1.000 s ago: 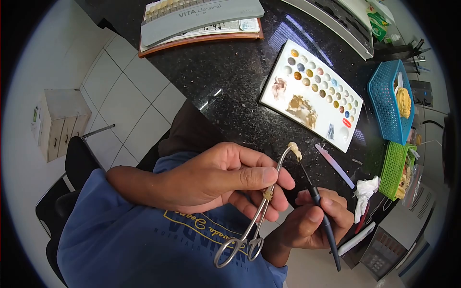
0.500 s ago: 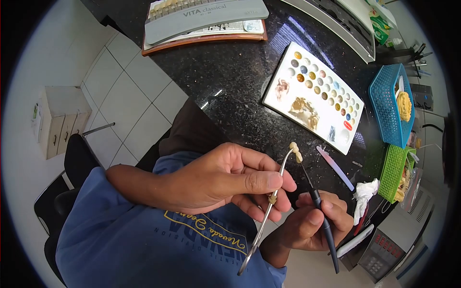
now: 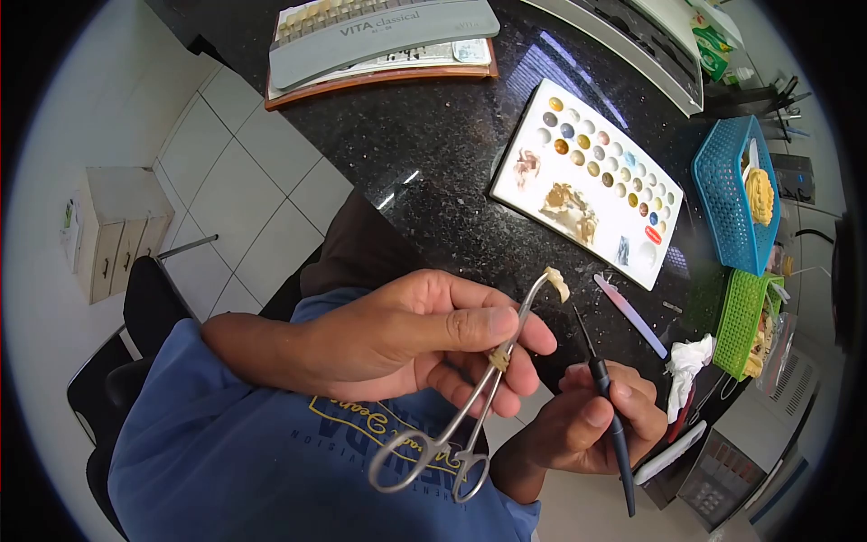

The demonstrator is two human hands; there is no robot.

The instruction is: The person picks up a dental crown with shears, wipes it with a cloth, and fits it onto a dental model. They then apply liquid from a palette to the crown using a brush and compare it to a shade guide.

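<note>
My left hand [image 3: 424, 330] pinches a curved-tip hemostat [image 3: 531, 307] between thumb and fingers, its ring handles [image 3: 406, 461] hanging below. A tan band [image 3: 498, 359] wraps its shafts. Clamped at the tip is a small cream dental piece [image 3: 558, 285], like joined tooth crowns; its far side is hidden. My right hand [image 3: 596, 423] is closed around a fine brush [image 3: 618, 443] with a black handle. The brush's thin tip points up, just below the dental piece and apart from it.
On the black speckled counter [image 3: 433, 144] lie a white paint palette [image 3: 515, 194], a lilac file-like strip [image 3: 629, 316] and crumpled tissue [image 3: 688, 366]. A VITA classical shade guide [image 3: 379, 36] stands at the back. Blue [image 3: 722, 208] and green [image 3: 736, 316] baskets are at right.
My left hand has rolled the hemostat, so both ring handles now show and the dental piece faces another way. The brush tip, at the piece before, now has a gap from it.
</note>
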